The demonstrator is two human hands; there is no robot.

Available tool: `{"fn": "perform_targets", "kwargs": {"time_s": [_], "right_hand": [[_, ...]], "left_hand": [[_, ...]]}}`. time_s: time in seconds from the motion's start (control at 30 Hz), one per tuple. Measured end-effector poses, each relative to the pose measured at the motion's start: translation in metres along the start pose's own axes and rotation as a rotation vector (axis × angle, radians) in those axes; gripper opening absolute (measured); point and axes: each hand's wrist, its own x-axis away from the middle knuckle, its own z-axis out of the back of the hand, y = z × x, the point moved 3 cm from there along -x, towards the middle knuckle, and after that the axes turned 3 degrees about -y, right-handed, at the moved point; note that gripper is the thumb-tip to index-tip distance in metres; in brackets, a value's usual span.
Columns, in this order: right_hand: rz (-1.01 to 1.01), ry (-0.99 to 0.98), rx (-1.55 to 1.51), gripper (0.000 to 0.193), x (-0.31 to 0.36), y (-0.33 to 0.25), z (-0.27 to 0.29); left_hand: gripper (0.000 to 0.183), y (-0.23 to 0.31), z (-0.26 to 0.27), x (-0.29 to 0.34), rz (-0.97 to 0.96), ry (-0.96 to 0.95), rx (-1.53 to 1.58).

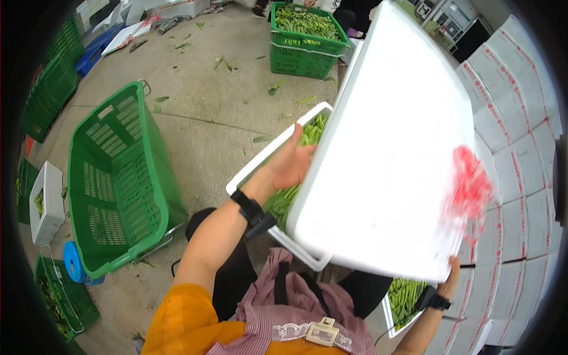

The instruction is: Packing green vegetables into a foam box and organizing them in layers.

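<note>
A large white foam lid (384, 160) with a blurred red print is tilted up in front of me. My right hand (452, 277) grips its lower right corner, most of the fingers hidden. Under and left of it, a white foam box (251, 167) holds long green leafy vegetables (283, 204). My left hand (287, 163) is over these greens, thumb stretched up and fingers extended beside the lid's left edge. The fingertips are partly hidden by the lid, and I see nothing held there. Below the right corner, more greens (406, 299) lie in another white box.
A big green plastic crate (163, 177) stands at left, its inside bare. Farther off, a green crate (302, 62) heaped with greens stands near a person. White boxes (515, 177) are stacked along the right. Leaf scraps (223, 64) dot the concrete floor.
</note>
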Motion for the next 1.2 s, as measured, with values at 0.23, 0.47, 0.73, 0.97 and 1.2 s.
{"fn": "perform_targets", "kwargs": {"time_s": [0.23,0.47,0.73,0.97,1.2], "right_hand": [[-0.099,-0.066,0.081,0.097,-0.030,0.002,-0.061],[-0.257,-0.164,0.114,0.099,-0.103,0.029,-0.068],[-0.567,-0.078,0.125,0.085,-0.087,0.008,-0.091],[-0.551,-0.145,0.312,0.081,-0.087,-0.117,-0.180],[-0.608,-0.479,0.096,0.093,-0.113,-0.219,-0.290]], "left_hand": [[0.086,-0.014,0.015,-0.007,0.032,0.192,-0.017],[0.078,-0.031,0.066,-0.011,0.271,0.396,0.190],[0.079,-0.028,0.095,-0.003,0.370,0.496,0.259],[0.077,0.053,0.014,0.034,0.251,0.835,0.235],[0.085,0.171,-0.024,0.159,0.099,0.940,0.313]]}}
